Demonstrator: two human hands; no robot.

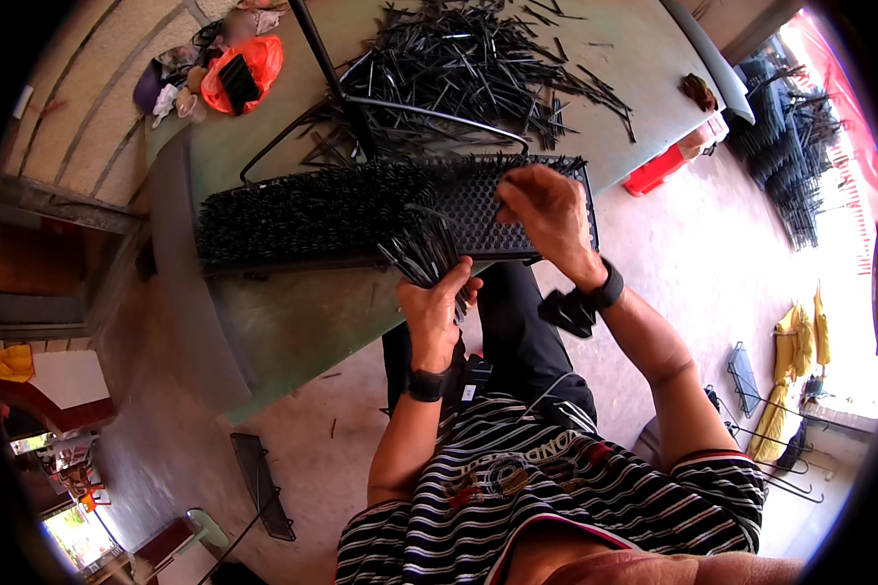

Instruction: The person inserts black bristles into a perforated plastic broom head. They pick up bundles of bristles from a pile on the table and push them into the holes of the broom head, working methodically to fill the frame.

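Observation:
My left hand (434, 310) is closed around a bundle of thin black strips (419, 249), which fan out toward the rack in front of me. That long black rack (566, 239) has a perforated bed and stands at the table edge. Upright black strips (298, 214) fill its left and middle part densely, while holes show at its right end. Over this right end, my right hand (548, 210) is pinched with the fingertips together; whatever they hold is too small to make out. Behind the rack lies a loose heap of black strips (449, 73).
The greenish table (312, 336) carries an orange-red plastic bag (268, 63) with a dark flat object at the far left. A red container (656, 173) is beyond its right edge. Black wire racks (785, 146) are stacked at far right; another black rack (261, 486) lies on the floor.

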